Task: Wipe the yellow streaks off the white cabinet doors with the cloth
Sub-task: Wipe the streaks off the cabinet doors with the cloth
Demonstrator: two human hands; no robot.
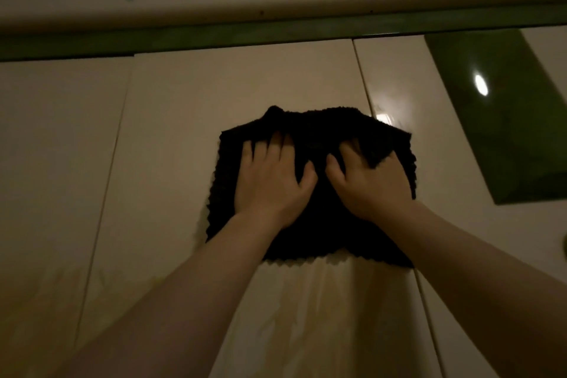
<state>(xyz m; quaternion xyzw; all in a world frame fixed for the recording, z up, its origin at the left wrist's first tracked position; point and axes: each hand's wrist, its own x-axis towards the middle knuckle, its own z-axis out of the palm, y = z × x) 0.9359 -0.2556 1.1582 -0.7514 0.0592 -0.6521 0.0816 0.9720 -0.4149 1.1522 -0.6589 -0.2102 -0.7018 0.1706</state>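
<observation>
Against the middle cabinet door (245,86), a dark cloth (316,224) lies flat, held there by both hands of one person. Left hand (273,175): palm on the cloth's left half, fingers spread and slightly curled, tips dug into a fold near the upper edge. Right hand (371,181): palm on the right half, fingers bent and gripping a bunched ridge of fabric, the cloth's right edge reaching the seam (365,83) with the neighbouring door (460,224). Yellow streaks (129,282) show faintly on the lower part of the doors, below and to the left of the cloth; the panel just under its lower hem looks paler, which suggests that strip is already cleaned. A green band (276,35) runs across above the doors, with a green panel (497,120) at upper right.

Judgement on technique: the stroke in hand works best with even palm pressure on both halves, so that the whole cloth face stays in contact rather than only the bunched top edge. Overlapping vertical passes, carried down into the streaked zone, should avoid missed bands. Low light makes residue hard to judge; checking against the glare spot (383,118) would help.
</observation>
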